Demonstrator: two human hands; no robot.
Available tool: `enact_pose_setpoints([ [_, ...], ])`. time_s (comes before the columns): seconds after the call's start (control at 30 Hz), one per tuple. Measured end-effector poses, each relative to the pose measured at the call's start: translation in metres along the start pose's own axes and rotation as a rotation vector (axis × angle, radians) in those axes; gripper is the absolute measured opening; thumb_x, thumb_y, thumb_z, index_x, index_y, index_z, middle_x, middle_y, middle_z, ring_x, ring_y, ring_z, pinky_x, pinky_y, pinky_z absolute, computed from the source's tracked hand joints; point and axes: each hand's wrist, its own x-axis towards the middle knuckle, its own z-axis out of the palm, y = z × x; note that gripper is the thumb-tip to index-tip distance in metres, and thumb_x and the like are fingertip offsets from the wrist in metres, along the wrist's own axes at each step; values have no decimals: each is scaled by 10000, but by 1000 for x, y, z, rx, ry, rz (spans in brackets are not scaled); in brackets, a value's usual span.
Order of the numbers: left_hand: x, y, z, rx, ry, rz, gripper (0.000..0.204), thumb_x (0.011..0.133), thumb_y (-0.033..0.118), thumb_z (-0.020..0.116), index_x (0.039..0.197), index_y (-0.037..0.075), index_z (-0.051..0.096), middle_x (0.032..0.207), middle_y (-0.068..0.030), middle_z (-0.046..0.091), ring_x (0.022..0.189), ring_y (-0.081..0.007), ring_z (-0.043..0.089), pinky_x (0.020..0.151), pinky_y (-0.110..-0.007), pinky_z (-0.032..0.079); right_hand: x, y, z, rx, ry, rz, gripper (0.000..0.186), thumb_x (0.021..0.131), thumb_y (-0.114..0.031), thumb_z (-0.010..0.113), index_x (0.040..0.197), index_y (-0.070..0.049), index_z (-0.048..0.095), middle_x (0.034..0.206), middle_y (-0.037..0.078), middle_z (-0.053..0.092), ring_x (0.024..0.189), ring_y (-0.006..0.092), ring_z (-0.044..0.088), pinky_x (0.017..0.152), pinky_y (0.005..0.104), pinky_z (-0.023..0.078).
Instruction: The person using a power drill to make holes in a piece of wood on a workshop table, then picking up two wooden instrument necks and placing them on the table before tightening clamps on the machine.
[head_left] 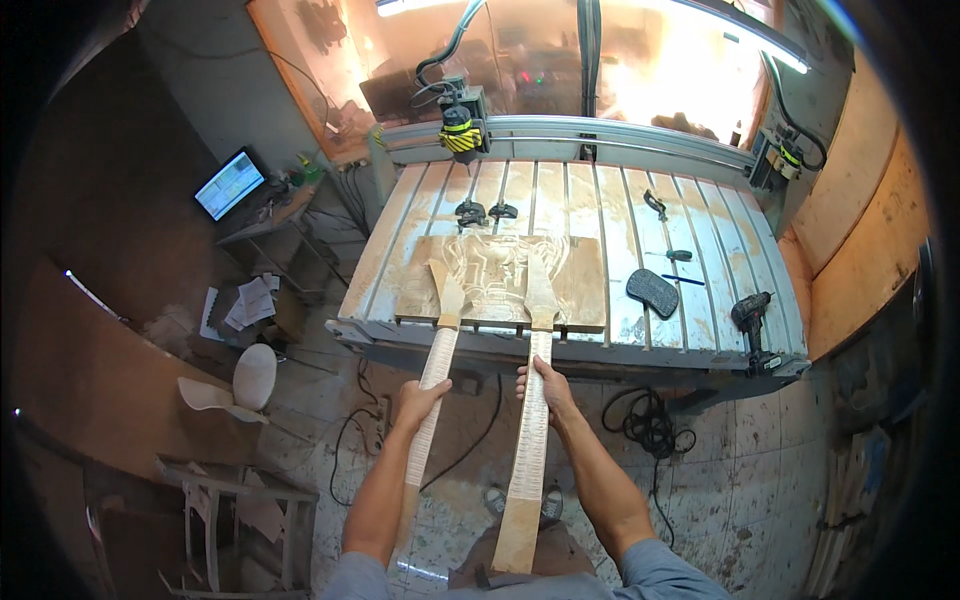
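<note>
My left hand (416, 402) is closed around the shaft of a pale wooden guitar neck (437, 358). A second, similar guitar neck (526, 455) is gripped by my right hand (550, 390), thumb on top. Both necks slope away from me, side by side, with rows of crosswise lines along their shafts. Their wider headstock ends reach over a brown wooden board (575, 275) with carved curved outlines; whether they touch it I cannot tell. The right neck's plain lower end hangs near my body. The board lies at the front edge of a slotted machine table (625, 225).
Behind the board lie black clamps (470, 213) below a router spindle (460, 135). To the right are a dark oval pad (653, 292), a screwdriver (680, 256) and a cordless drill (752, 320). Coiled cable (648, 425) covers some floor; a white chair (254, 378) stands left.
</note>
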Motion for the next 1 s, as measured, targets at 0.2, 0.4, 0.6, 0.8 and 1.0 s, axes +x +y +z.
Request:
enact_pose_setpoints([
  [0.2, 44, 4, -18, -60, -139, -45, 518, 814, 445, 818, 965, -47, 751, 845, -126, 734, 711, -206, 691, 630, -361, 536, 29, -12, 15, -12, 61, -40, 536, 1070, -441, 464, 1145, 86, 531, 907, 233, 684, 701, 278, 701, 624, 371, 607],
  [0.4, 5, -14, -74, -167, -445, -130, 452, 1030, 371, 593, 1299, 9, 580, 1042, -39, 670, 865, -125, 651, 715, -295, 549, 53, -23, 32, 5, 78, -46, 543, 1073, -451, 458, 1136, 84, 530, 961, 247, 679, 748, 287, 712, 641, 368, 630],
  [0.6, -112, -84, -132, -578, -532, -308, 420, 1036, 310, 596, 1310, -7, 562, 1142, -89, 674, 996, -180, 686, 809, -341, 586, 69, -27, 27, 15, 110, -37, 643, 1054, -482, 480, 1234, 135, 497, 1052, 313, 671, 813, 338, 728, 665, 395, 646],
  [0.8, -151, -89, -106, -585, -378, -177, 496, 974, 245, 669, 1339, -63, 532, 1163, -113, 669, 1022, -190, 671, 897, -330, 553, 42, -22, 28, 71, 51, -18, 677, 1069, -470, 434, 1399, 117, 373, 1149, 314, 616, 1002, 361, 700, 800, 432, 638],
  [1.0, -153, -82, -104, -765, -315, -196, 425, 964, 197, 639, 1308, -42, 564, 1117, -138, 673, 976, -233, 689, 769, -415, 611, -75, 6, 45, 14, -102, 32, 605, 1080, -476, 365, 1377, 47, 431, 1105, 223, 671, 959, 293, 711, 809, 398, 617],
])
